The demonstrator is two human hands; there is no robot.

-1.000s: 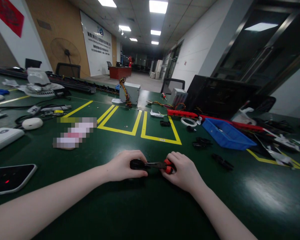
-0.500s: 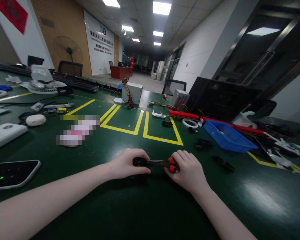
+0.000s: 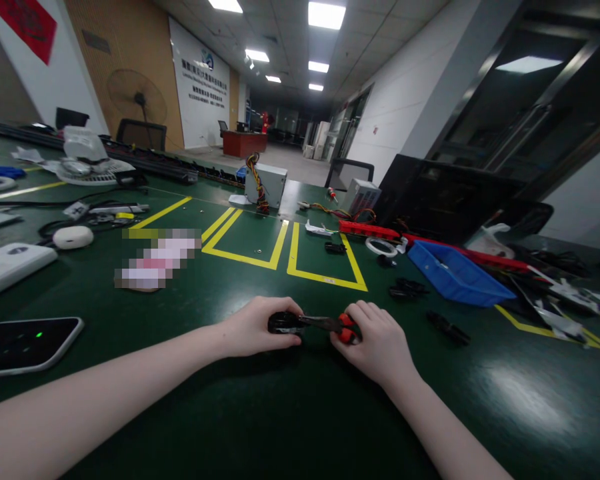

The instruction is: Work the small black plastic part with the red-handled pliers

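Note:
Between the finger and thumb of my left hand (image 3: 253, 327) is a small black plastic piece (image 3: 283, 323); its far side is hidden by the fingers. My right hand (image 3: 380, 343) is closed round the red handles of a pair of pliers (image 3: 325, 323). The metal jaws point left and meet the right end of the black piece; whether they grip it is too small to tell. Both hands are held over the green table (image 3: 290, 413), near its front.
Black plastic parts (image 3: 407, 289) and a blue tray (image 3: 455, 273) lie to the right. Ahead are yellow tape outlines (image 3: 240, 260) and a power supply box (image 3: 270, 185). On the left are a blurred-out phone-shaped object (image 3: 157, 263), a white earbud case (image 3: 73, 237) and a dark device (image 3: 30, 347).
The black piece and the plier jaws have turned slightly, the jaws now sloping down to the right. Both hands keep their hold. The green light on the dark device has changed position.

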